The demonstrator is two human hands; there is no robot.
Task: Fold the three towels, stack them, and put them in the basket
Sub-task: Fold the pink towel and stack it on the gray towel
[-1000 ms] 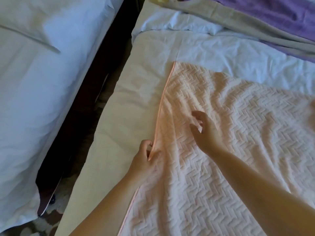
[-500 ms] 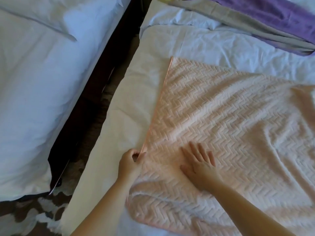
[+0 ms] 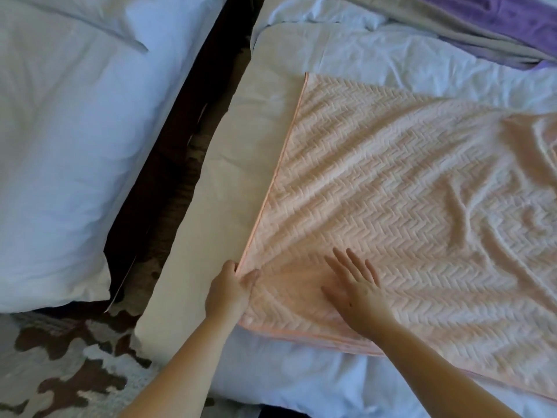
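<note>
A peach towel [image 3: 407, 191] with a raised herringbone weave is being kept spread over the white sheet of the bed [image 3: 241, 182]. It is covering most of the right half and running out past the right side of the view. Its trimmed left hem is being shown as a slanted line that draws closer to the bed's left edge as it comes nearer. Its near-left corner is lying close to the bed's near-left corner, with a strip of bare sheet between hem and edge. Loose ripples are being carried across the cloth toward the right.

The left hem is being pinched just above that corner by the left hand [image 3: 229, 294], with the thumb on top of the towel and the fingers curled round the edge. The right hand [image 3: 358, 291] is being laid on the towel just beside it, with straight, spread fingers pointing away from the person and nothing being grasped.

Toward the bed's far right corner a purple towel [image 3: 497, 16] is being seen lying on top of a grey towel [image 3: 437, 28], both rumpled and well apart from the peach one.

To the left, across a dark gap, a second bed [image 3: 75, 146] in white linen is being shown. A brown and pale patterned carpet [image 3: 60, 372] is being shown at the near left.
</note>
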